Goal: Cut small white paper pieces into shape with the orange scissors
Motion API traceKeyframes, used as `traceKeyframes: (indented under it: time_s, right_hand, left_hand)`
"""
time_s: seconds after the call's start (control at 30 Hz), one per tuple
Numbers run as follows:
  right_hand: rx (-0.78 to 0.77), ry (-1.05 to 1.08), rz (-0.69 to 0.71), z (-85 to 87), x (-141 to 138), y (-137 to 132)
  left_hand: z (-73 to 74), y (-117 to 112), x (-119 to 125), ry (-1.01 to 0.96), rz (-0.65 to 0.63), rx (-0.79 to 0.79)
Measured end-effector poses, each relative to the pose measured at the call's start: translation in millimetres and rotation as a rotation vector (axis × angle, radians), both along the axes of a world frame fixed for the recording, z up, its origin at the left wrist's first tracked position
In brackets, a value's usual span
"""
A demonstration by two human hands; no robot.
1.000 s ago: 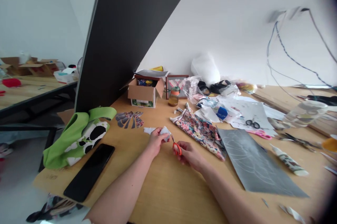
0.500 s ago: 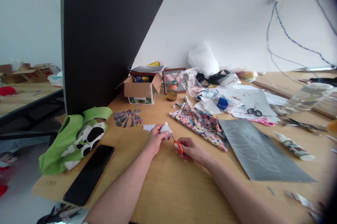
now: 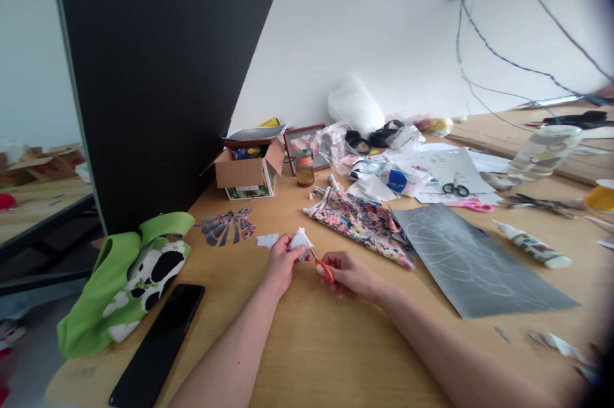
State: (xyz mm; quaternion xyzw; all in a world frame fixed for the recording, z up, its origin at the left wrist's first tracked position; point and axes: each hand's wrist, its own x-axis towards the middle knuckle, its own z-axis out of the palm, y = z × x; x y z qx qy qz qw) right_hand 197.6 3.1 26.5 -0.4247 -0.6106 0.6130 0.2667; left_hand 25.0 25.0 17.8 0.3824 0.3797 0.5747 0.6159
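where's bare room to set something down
Bare table shows between the left forearm and right forearm, nearer than the orange scissors; between the phone and left forearm; and between the right forearm and grey sheet. The back right is crowded with papers and plastic bags.

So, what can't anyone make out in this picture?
All in the head view:
White piece: partly hidden by the left grip; cloth or paper, too small to tell.
Orange-handled scissors: partly covered by the right grip; whether the blades are cutting, too small to tell.
Cardboard box: its lower contents hidden by its walls.
Yellow thing: cut off by the right edge.
Scraps, lower right: blurred, near the picture's dark edge.
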Motion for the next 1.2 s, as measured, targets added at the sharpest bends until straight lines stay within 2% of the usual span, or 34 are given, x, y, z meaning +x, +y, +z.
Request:
traceKeyframes:
  time_s: [0.73,1.2]
  right_hand:
    - [0.008,0.07,-0.007,-10.6,1.4,5.1]
    - [0.003,0.045,0.002,4.0,2.1,0.3]
  left_hand:
    - [5.0,-4.5,5.0,0.018,0.053,-0.026]
    - [4.2,-6.8,8.3,0.03,0.043,-0.039]
